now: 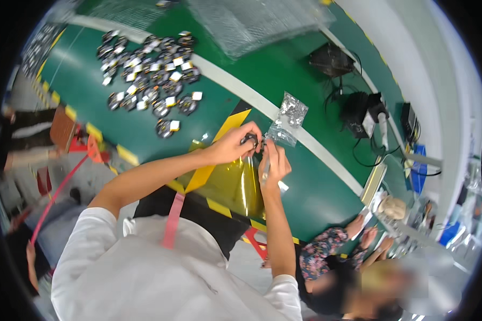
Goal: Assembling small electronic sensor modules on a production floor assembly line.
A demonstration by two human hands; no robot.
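My left hand (pixel 235 144) is closed around a small black part (pixel 249 139) with a rounded outline, held just above the green table. Close beside it on the right, my right hand (pixel 276 166) is pinched, its fingertips meeting the black part's edge. Something thin and pale shows along the right fingers, too small to name. Beyond the hands lies a clear plastic bag (pixel 293 111) of small silvery pieces. Below them a transparent yellow sheet (pixel 227 187) covers the table's near edge. At the left, many black coiled parts with white tags (pixel 158 77) are spread in a loose pile.
A pale raised strip (pixel 241 85) runs along the table behind the hands. Clear plastic wrap (pixel 251 24) lies at the back. Black devices with cables (pixel 356 113) stand at the right. A co-worker's floral sleeve (pixel 321 252) and hands are at the lower right.
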